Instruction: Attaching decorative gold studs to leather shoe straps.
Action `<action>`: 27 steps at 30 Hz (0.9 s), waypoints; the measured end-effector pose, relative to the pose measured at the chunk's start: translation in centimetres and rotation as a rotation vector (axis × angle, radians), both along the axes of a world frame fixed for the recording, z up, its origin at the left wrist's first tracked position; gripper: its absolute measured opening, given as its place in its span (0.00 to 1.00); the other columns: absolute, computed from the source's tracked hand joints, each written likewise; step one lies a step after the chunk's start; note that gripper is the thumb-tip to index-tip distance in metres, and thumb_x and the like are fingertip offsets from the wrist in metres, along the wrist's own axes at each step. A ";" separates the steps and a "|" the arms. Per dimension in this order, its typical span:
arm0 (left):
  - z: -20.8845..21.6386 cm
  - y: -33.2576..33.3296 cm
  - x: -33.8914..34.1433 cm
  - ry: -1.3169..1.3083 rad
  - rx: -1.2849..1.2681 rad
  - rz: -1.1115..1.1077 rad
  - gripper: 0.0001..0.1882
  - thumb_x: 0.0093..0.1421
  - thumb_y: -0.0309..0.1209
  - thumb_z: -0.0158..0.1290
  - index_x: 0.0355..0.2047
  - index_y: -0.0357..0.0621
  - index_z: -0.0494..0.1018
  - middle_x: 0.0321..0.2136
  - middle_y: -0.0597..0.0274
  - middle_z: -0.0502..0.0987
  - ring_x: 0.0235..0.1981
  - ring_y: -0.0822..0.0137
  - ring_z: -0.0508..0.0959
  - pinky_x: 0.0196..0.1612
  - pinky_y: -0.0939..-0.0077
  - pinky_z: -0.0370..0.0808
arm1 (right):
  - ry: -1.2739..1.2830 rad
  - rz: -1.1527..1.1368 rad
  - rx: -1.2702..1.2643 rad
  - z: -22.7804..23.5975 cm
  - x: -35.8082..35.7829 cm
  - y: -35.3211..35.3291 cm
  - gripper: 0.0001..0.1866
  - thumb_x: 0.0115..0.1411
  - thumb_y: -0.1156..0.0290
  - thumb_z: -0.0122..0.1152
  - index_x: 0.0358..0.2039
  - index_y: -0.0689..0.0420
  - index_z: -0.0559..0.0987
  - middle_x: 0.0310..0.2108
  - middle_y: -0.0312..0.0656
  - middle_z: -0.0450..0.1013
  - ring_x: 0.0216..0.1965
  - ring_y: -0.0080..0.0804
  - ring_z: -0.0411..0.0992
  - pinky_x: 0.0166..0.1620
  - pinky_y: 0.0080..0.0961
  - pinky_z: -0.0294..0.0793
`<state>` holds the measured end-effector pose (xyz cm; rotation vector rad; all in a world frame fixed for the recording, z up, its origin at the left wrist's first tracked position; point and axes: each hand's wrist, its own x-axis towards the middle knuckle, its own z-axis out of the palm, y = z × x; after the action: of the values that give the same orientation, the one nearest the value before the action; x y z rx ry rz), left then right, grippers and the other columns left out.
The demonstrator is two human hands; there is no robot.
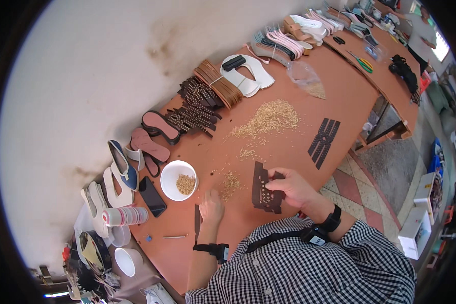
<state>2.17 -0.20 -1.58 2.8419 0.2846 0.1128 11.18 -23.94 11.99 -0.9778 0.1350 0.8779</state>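
My right hand (289, 185) grips a dark brown strap piece (261, 188) with slits and rows of small brass-coloured studs, holding it up over the table's near side. My left hand (211, 206) rests low at the table with its fingers curled; whatever they pinch, if anything, is too small to make out. Beside its wrist lies a dark strip (197, 219), partly covered by my arm. Just right of the left hand is a small pile of brass-coloured studs (232, 183). A white bowl (166, 176) with more studs inside stands to its left.
A larger heap of studs (273, 117) spreads across the brown table (223, 152). Slit dark straps (325, 143) lie at right. Studded strap stacks (200, 96), shoe soles (160, 126), a phone (152, 196) and a striped cup (125, 216) line the wall side. Another person stands far right.
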 end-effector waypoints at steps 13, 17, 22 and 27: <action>10.5 -4.6 1.2 -0.235 -1.215 0.131 0.05 0.50 0.18 0.46 0.26 0.41 0.65 0.35 0.61 0.66 0.34 0.71 0.67 0.35 0.79 0.67 | -0.174 -0.069 -0.007 -0.6 -0.7 1.2 0.07 0.52 0.79 0.53 0.34 0.62 0.72 0.27 0.35 0.69 0.26 0.20 0.69 0.29 0.17 0.71; 15.3 -7.2 1.1 -0.393 -1.281 -0.083 0.06 0.48 0.16 0.49 0.25 0.40 0.66 0.39 0.59 0.63 0.41 0.69 0.65 0.42 0.77 0.66 | -0.152 -0.006 -0.020 1.6 -1.0 2.2 0.08 0.52 0.80 0.52 0.35 0.62 0.72 0.31 0.37 0.71 0.30 0.22 0.70 0.34 0.18 0.71; 16.0 -7.9 1.7 -0.486 -0.932 -0.204 0.08 0.47 0.16 0.50 0.25 0.41 0.67 0.41 0.56 0.62 0.42 0.62 0.65 0.45 0.71 0.65 | -0.157 -0.011 0.047 2.2 -1.6 2.2 0.10 0.51 0.81 0.52 0.36 0.62 0.73 0.31 0.36 0.71 0.32 0.21 0.70 0.37 0.16 0.69; 15.2 -7.9 1.9 -0.471 -1.050 -0.146 0.07 0.46 0.17 0.51 0.25 0.41 0.68 0.43 0.55 0.60 0.44 0.63 0.63 0.47 0.71 0.62 | -0.163 -0.028 0.022 2.3 -1.9 2.1 0.09 0.51 0.82 0.51 0.34 0.63 0.73 0.31 0.36 0.71 0.32 0.20 0.69 0.36 0.16 0.69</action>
<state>4.08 -8.13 13.59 1.7204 0.0057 0.4424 9.28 -21.87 14.33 -1.0208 0.0001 0.7691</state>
